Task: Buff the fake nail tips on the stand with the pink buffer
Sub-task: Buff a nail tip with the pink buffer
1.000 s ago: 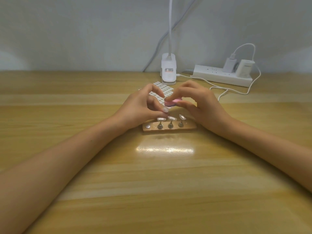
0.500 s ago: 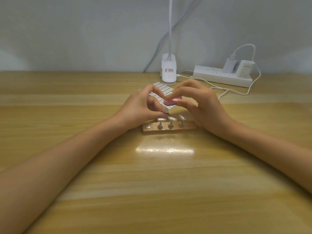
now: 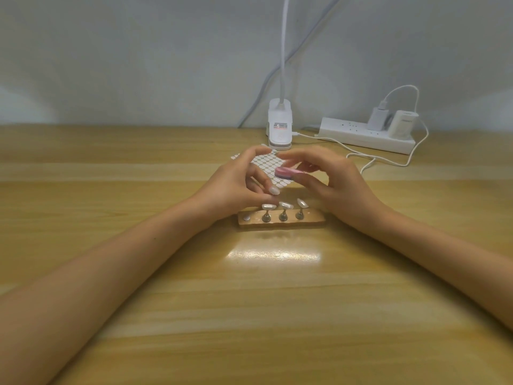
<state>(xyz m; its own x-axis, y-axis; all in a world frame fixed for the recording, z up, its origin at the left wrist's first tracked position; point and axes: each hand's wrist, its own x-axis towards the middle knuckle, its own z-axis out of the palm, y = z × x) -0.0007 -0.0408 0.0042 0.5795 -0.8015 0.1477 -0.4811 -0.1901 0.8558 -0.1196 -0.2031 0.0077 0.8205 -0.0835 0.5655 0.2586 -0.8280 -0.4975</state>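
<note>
A wooden stand [image 3: 311, 220] lies mid-table with three pearly nail tips [image 3: 285, 205] on metal pegs and a bare white spot at its left end. My left hand [image 3: 236, 184] hovers just behind the stand and pinches a fourth nail tip [image 3: 273, 191] at its fingertips. My right hand [image 3: 333, 182] grips the pink buffer [image 3: 286, 172] between thumb and fingers. The buffer sits just above and to the right of the held tip, with a small gap between them.
A white sheet of oval stickers [image 3: 270, 165] lies behind my hands. A white clip lamp base [image 3: 279, 126] stands at the back. To its right a power strip [image 3: 363, 137] with chargers trails a cable [image 3: 388, 162] across the wooden table.
The held nail tip has dropped slightly away from the buffer, which stays at about the same height. Both forearms are nearly still.
</note>
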